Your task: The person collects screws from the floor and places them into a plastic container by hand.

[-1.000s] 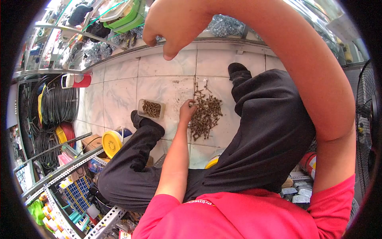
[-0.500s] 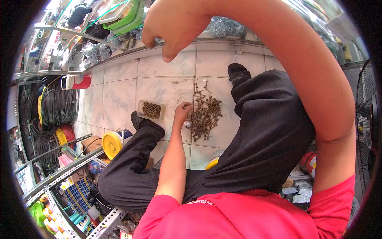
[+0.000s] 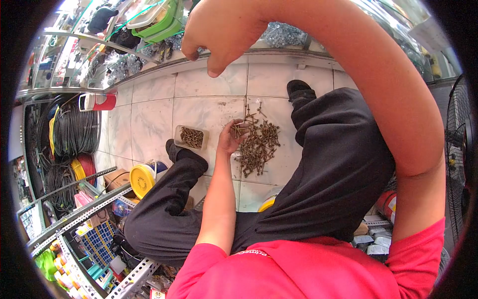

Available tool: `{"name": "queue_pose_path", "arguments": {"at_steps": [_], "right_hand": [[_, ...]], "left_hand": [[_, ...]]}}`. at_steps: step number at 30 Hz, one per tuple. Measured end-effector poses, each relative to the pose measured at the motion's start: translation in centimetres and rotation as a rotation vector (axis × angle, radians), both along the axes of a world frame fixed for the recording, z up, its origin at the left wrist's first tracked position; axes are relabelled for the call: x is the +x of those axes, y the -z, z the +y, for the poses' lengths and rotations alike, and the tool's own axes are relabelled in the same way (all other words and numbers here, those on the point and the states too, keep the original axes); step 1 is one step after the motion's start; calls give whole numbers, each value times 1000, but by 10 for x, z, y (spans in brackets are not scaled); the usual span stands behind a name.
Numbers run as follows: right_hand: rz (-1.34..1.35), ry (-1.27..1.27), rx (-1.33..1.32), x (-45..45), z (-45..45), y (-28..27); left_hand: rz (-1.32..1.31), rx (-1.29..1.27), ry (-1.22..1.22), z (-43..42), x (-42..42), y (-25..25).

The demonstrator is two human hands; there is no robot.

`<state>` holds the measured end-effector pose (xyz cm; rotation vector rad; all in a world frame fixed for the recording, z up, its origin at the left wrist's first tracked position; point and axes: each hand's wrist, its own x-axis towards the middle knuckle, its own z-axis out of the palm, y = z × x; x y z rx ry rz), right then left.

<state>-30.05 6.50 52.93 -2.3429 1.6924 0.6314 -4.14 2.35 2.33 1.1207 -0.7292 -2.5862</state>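
On the pale tiled floor [image 3: 149, 117], between my two feet, lies a loose heap of screws [image 3: 261, 147]. They are brown, of a dull and rusty tone, with thin shanks and somewhat wider heads. They point in all directions and lie across one another, dense in the middle; at the upper end the heap becomes thin, and a few pieces there lie almost alone on the tile. The threads are too small for me to tell.

With my left hand [image 3: 230, 137] I am at the left border of this heap. The palm is turned upward, the fingers are bent, and they hold a few screws of the same brown colour; how many, I cannot tell.

Near to it, on the left, stands a clear plastic tub [image 3: 177, 133], just beside my left shoe [image 3: 181, 152]. Inside it lies a second lot of screws [image 3: 191, 138], similarly brown, crossing each other and covering the bottom.

My right hand [image 3: 201, 62] hangs high, well apart from the screws. Its thumb and forefinger stand a little away from each other, with nothing visible between them.
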Motion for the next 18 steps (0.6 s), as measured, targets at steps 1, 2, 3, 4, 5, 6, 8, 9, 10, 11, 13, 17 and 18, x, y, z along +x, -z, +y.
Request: {"name": "queue_pose_path", "arguments": {"at_steps": [1, 2, 3, 4, 5, 6, 8, 9, 10, 11, 13, 17, 18], "right_hand": [[-11, -24, 7, -2, -2, 1], [-21, -48, 14, -5, -4, 2], [-40, -90, 24, -12, -10, 4], [-51, -108, 33, -15, -13, 5], [-62, -125, 42, -16, -13, 5], [-64, -117, 49, -16, -13, 3], [-45, -64, 38, -12, -9, 2], [-24, -19, 19, -4, -3, 0], [-13, 5, 11, -2, -1, -1], [-3, 29, 3, 0, 2, -1], [-12, 4, 13, -2, 0, -1], [-64, -142, 41, -17, -16, 8], [-72, -149, 34, -18, -17, 9]], "left_hand": [[33, 32, 10, 1, -2, -2], [65, 64, 20, 1, -4, -5], [89, 82, 38, 2, -6, -8], [113, 99, 55, 3, -7, -12], [136, 117, 73, 3, -7, -14], [153, 129, 86, 3, -8, -16], [186, 152, 112, 3, -7, -18], [200, 140, 120, 2, -6, -17], [214, 128, 128, 2, -6, -16], [228, 115, 136, 3, -6, -17], [162, 57, 150, 4, -5, -20], [188, 63, 173, 3, -5, -20], [195, 85, 171, 3, -5, -20]]}}
